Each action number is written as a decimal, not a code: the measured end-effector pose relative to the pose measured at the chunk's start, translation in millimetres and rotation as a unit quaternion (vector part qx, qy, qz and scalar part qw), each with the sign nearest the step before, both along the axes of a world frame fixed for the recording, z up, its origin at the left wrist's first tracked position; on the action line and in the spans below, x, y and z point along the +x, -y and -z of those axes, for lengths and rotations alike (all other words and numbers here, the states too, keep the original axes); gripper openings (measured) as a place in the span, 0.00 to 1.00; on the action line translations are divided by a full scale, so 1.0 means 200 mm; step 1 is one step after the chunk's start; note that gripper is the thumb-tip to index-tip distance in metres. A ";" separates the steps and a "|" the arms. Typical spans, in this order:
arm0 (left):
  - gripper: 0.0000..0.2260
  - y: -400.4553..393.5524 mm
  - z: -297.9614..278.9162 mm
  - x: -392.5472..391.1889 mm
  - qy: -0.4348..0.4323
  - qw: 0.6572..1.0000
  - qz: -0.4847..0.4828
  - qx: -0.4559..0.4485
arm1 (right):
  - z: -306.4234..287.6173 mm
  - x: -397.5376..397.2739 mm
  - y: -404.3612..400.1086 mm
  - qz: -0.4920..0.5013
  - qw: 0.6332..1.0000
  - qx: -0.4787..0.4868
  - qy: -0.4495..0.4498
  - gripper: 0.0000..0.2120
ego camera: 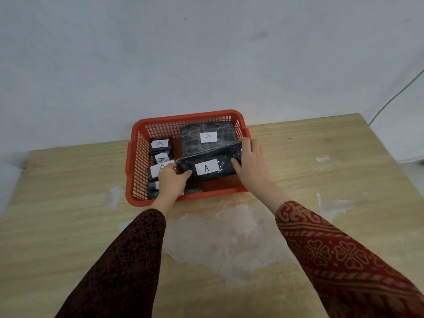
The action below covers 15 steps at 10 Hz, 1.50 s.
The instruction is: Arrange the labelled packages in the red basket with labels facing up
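A person's two hands hold a long, flat black package [207, 165] over the near half of a red basket [137, 161], its white label [206, 168] marked "A" facing up. The package is wrapped in glossy, crinkled film and sits tilted, its right end higher than its left. The left hand [171, 180] is curled closed around the package's left end, thumb on top; the right hand [249, 160] clasps the right end, fingers wrapped over the far edge and thumb pressed on the upper face. The basket is rectangular moulded plastic with rounded corners and grid-pattern walls, standing at the far edge of a pale wood-grain table [321, 180], close to a whitish wall [206, 53]. Inside it, a wide flat black package [207, 140] lies in the far right corner with its "A" label up. Along the left wall lie three small black packages, at the back [160, 144], the middle [160, 158] and the front [158, 169], each showing a white "A" label. A further dark wrapped package [152, 188] sits in the near left corner, partly hidden by the left wrist, so that six packages can be counted in all. Both sleeves carry a woven ornamental pattern, dark maroon on the left [121, 260] and brighter red on the right [339, 255]. The table's surface is worn to whitish patches [229, 244] near the front edge
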<state>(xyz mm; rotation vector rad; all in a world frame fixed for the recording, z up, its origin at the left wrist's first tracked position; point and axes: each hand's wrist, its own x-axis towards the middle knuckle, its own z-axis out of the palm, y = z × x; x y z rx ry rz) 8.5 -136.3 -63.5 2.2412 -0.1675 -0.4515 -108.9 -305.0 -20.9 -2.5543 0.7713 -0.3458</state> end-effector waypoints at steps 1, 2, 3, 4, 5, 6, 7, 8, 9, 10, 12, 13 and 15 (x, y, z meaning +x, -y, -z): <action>0.16 0.00 0.00 0.01 0.021 0.999 0.031 0.033 | 0.02 0.01 -0.02 -0.023 0.997 -0.036 -0.070 0.24; 0.23 0.00 0.01 0.02 0.044 0.994 0.067 0.077 | 0.06 0.02 -0.07 -0.089 0.981 -0.052 -0.165 0.22; 0.23 0.00 0.01 0.01 0.053 0.993 0.071 0.080 | 0.07 0.04 -0.08 -0.111 0.971 -0.043 -0.206 0.24; 0.17 0.01 0.01 -0.02 0.099 0.987 0.096 0.085 | 0.07 0.07 -0.06 -0.132 0.958 -0.016 -0.255 0.28; 0.13 0.01 0.02 -0.03 0.134 0.979 0.117 0.102 | 0.08 0.08 -0.05 -0.161 0.944 -0.019 -0.286 0.27; 0.12 0.02 0.01 -0.02 0.148 0.971 0.138 0.125 | 0.08 0.07 -0.03 -0.184 0.930 0.012 -0.318 0.28; 0.12 0.01 -0.01 -0.01 0.152 0.965 0.165 0.137 | 0.08 0.04 -0.03 -0.187 0.930 0.047 -0.313 0.29; 0.11 -0.03 -0.04 0.00 0.145 0.950 0.231 0.149 | 0.08 -0.02 -0.04 -0.192 0.947 -0.019 -0.255 0.26; 0.13 -0.06 -0.07 -0.02 0.184 0.927 0.273 0.181 | 0.08 -0.06 -0.05 -0.187 0.947 -0.050 -0.255 0.28; 0.18 -0.08 -0.08 -0.11 0.220 0.902 0.300 0.218 | 0.07 -0.08 -0.07 -0.190 0.937 -0.066 -0.287 0.34; 0.26 -0.06 -0.06 -0.23 0.106 0.883 0.305 0.341 | 0.06 -0.04 -0.13 -0.183 0.899 -0.056 -0.393 0.40; 0.27 -0.06 -0.10 -0.25 0.084 0.890 0.290 0.341 | 0.03 -0.06 -0.15 -0.170 0.906 -0.033 -0.385 0.39; 0.27 -0.13 -0.25 -0.23 0.110 0.893 0.291 0.327 | -0.19 -0.07 -0.10 -0.214 0.936 -0.047 -0.274 0.29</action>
